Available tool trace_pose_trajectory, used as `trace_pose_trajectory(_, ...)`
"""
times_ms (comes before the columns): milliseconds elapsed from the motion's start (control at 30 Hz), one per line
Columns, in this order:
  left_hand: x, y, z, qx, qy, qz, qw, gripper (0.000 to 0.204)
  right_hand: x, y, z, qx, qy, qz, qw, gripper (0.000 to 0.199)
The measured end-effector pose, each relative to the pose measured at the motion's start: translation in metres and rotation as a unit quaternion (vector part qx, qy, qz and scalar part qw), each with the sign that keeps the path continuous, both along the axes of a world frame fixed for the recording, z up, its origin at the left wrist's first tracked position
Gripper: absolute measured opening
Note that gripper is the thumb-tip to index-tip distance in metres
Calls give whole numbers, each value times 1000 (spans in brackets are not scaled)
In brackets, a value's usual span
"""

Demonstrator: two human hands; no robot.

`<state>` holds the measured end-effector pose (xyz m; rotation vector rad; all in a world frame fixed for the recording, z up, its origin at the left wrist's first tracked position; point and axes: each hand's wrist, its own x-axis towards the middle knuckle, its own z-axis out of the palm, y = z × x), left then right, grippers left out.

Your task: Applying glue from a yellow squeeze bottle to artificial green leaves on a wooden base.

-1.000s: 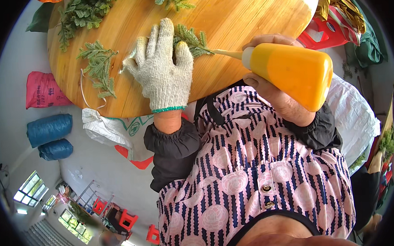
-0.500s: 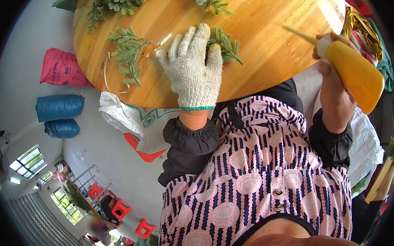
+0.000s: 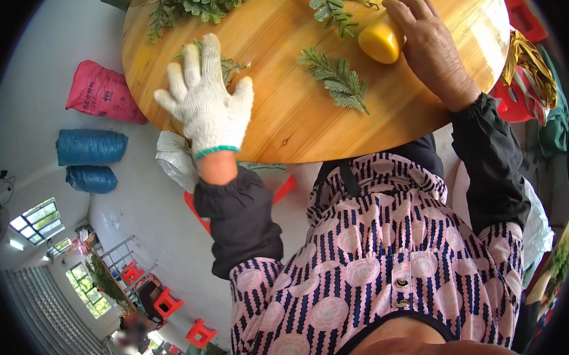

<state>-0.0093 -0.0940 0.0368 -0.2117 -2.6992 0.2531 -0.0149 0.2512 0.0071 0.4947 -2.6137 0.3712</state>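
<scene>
My left hand, in a white knitted glove with a green cuff edge, lies with fingers spread over a green sprig at the left of the round table. The hand covers most of that sprig. My bare right hand grips a yellow squeeze bottle at the table's right side. The bottle's base faces me and its nozzle is mostly hidden. Between my hands lies a fir-like sprig, touched by neither. Another green sprig sits just beyond, left of the bottle.
The round wooden table fills the top. A heap of green sprigs lies at its far left. Left of it are a pink sack and blue bundles. Red stools and cloths stand right. A blurred person is lower left.
My left hand has moved left, off the middle sprig and onto the left one. My right hand has brought the raised bottle forward and left, over the table, turning its base toward me.
</scene>
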Motion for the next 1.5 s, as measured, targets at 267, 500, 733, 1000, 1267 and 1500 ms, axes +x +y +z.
trace_pose_trajectory(267,-43,-27,-4,-45,-130,-30,990,71,15,6,7,-76,-47,-26,996,55)
trace_pose_trajectory(500,-60,-20,16,10,-103,-17,994,55,30,-14,29,-128,60,-4,990,45)
trace_pose_trajectory(733,-47,-5,43,584,-33,-150,797,45,34,-67,38,-336,-6,140,931,36)
trace_pose_trajectory(1000,-9,47,57,620,-124,-158,758,47,1,-123,39,-458,-71,142,874,23)
trace_pose_trajectory(1267,-5,49,43,607,-256,-212,722,59,1,-120,32,-589,-280,152,742,23)
trace_pose_trajectory(1500,2,50,54,534,-374,-230,722,62,20,-88,43,-391,-68,233,888,11)
